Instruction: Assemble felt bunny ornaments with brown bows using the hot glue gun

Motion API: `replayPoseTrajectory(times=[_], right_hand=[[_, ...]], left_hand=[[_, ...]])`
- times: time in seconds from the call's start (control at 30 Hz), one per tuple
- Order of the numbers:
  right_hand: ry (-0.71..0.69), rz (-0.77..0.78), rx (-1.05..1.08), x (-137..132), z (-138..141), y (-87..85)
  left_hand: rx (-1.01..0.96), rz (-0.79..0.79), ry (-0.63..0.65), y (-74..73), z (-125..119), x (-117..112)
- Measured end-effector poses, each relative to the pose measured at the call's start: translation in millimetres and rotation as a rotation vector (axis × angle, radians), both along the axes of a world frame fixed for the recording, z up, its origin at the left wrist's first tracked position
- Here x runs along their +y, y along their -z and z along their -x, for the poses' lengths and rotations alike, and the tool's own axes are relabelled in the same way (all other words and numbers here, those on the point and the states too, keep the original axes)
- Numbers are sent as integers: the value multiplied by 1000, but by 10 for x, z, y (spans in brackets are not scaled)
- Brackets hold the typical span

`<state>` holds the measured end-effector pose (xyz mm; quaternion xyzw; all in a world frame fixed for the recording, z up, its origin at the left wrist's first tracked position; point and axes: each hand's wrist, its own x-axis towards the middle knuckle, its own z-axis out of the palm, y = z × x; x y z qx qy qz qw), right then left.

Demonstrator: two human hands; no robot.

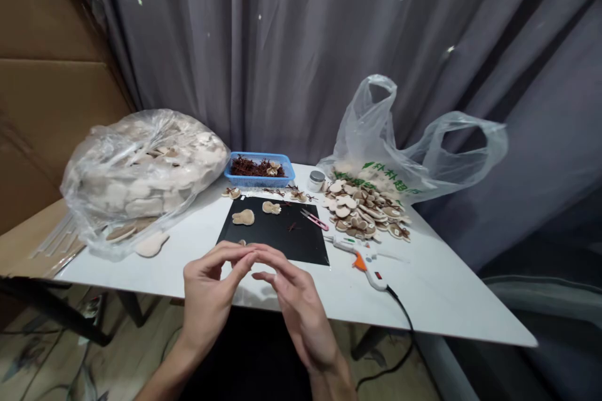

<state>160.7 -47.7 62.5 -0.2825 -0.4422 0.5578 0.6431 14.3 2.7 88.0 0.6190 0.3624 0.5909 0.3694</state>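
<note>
Both hands meet over the table's front edge, fingertips touching. My left hand point(210, 288) is closed, thumb and fingers brought together; whatever they may hold is hidden. My right hand point(298, 301) has curved fingers reaching to the left fingertips, its thumb apart and nothing visible in the gap. Just beyond the fingers, a small beige piece point(242, 242) shows only in part. On the black mat point(277, 244) lie a tan rabbit-shaped felt piece point(243, 217), a smaller one point(271, 207), a dark brown bow point(292, 227) and pink-handled thread snips point(315, 220).
A white glue gun point(369, 261) with a black cord lies right. Behind it are a heap of felt pieces point(362, 210) and a plastic bag point(376, 131). A blue basket point(258, 180), a lidded jar point(316, 181) and a stuffed clear bag point(145, 182) stand farther back.
</note>
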Motion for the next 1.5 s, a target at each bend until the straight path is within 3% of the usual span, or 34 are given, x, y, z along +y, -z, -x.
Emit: replayPoseTrajectory(times=[0.2,0.3,0.43,0.53,0.6,0.77,1.0,1.17,1.37,1.5], right_hand=[[-67,-32,-160,-40,27,-4],[-16,18,-135,-22,52,40],[289,156,-166,103,-1,260],[538,244,-250,205,-122,445],[592,256,-304,240,-200,517],[527,204,-502,246,-201,536],[446,184,-623,281,-151,465],[467,234,-531,279,-192,492],[317,230,-308,271,-26,495],[328,228,-198,287,77,486]], left_hand=[[-125,310,50,40,45,70],[-150,315,25,60,113,107],[-4,185,-78,149,303,197],[278,102,-90,314,458,271],[478,81,-104,453,518,305],[794,15,-182,698,483,369],[894,-52,-150,670,332,502],[805,-84,-67,638,296,440],[657,-166,-9,618,191,256],[597,-201,32,637,106,221]])
